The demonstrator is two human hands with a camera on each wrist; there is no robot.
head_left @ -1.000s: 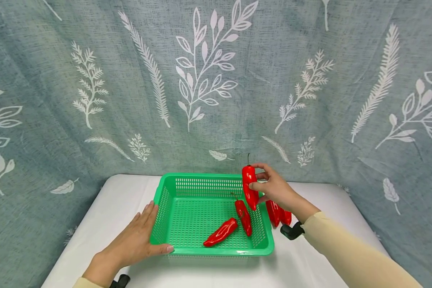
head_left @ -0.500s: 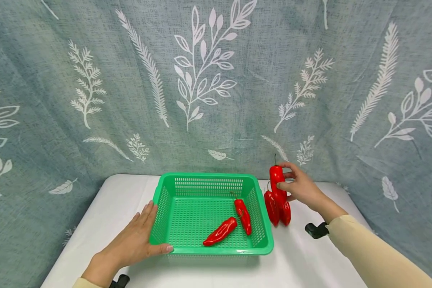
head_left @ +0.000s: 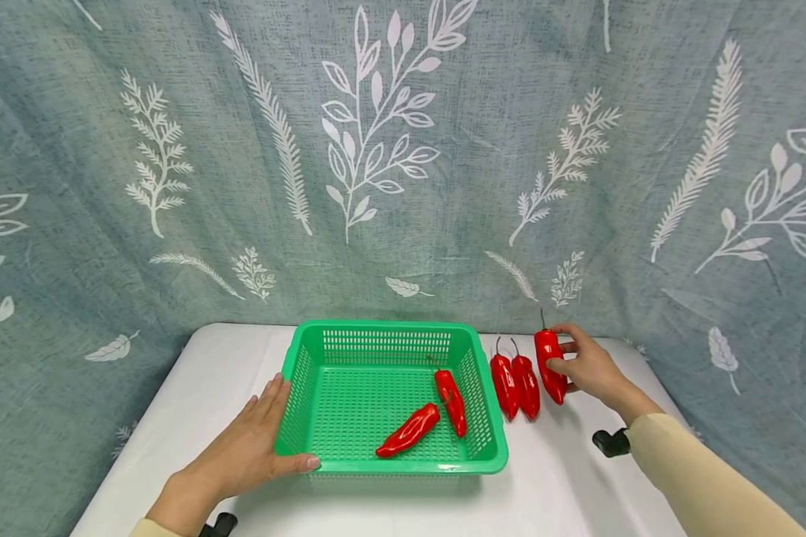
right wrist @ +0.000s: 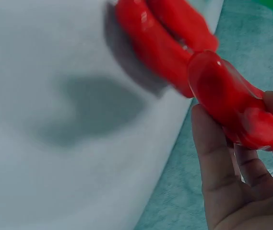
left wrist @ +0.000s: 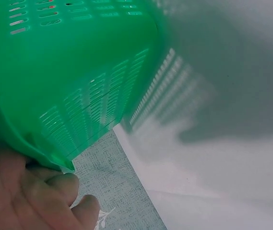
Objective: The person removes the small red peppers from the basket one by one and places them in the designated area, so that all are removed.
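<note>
In the head view my right hand (head_left: 594, 371) pinches a glossy red chili pepper (head_left: 548, 359), stem up and tip down, right of the green basket (head_left: 403, 468). The right wrist view shows the same red chili pepper (right wrist: 220, 93) between thumb and fingers. Two more red chili peppers (head_left: 504, 386) lie side by side on the table, between the basket and my right hand. My left hand (head_left: 238, 445) rests against the basket's left side, fingers extended along it and thumb on the front rim.
Inside the basket lie a slanted red pepper (head_left: 408, 430) and an upright-pointing red pepper (head_left: 451, 401), towards the right. A white cloth (head_left: 369, 511) covers the table. Behind it hangs a grey-green leaf-patterned curtain (head_left: 282, 201).
My right hand has carried its pepper from over the basket's right edge, past the two peppers outside, and lower to their right. My left hand stays at the basket.
</note>
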